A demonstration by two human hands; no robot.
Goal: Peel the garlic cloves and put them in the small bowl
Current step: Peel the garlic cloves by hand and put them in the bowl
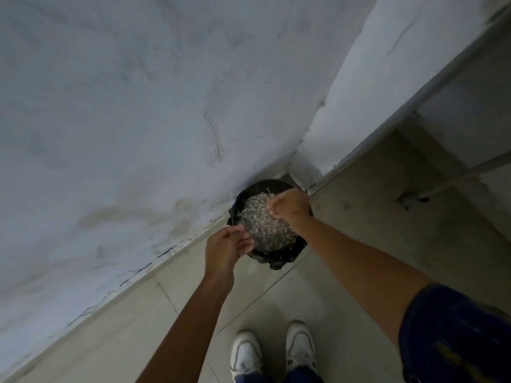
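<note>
Wall: a pale grey-white plastered wall [124, 106] fills the left and top of the view, with a yellowish stain and cracked paint low down where it meets the floor.
Floor: beige square floor tiles [276, 294] run from the foot of the wall to the right edge.
Left hand: the bare left hand [226, 248] is held over the near-left rim of the bin, fingers loosely curled with the tips drawn together; whether it holds anything cannot be told.
Bin: a round black waste bin lined with a black plastic bag [279, 262] stands on the floor in the corner, touching the foot of the wall.
Bin contents: a heap of pale, papery dry scraps [265, 225] fills the bin close to its rim; whether these are garlic skins cannot be told.
Right hand: the bare right hand [290, 205] is above the far-right side of the bin, fingers curled and pinching a small pale scrap [268, 206] over the heap.
Garlic cloves and small bowl: neither can be made out in this view.
Shoes: two white trainers [300, 346] stand side by side on the tiles at the bottom edge, well apart from the bin.
Sleeve: a dark blue sleeve [453, 335] covers the right upper arm at the lower right.
Ledge: a pale concrete ledge [373, 78] with a thin grey pipe [456, 175] beneath it runs along the upper right.
</note>
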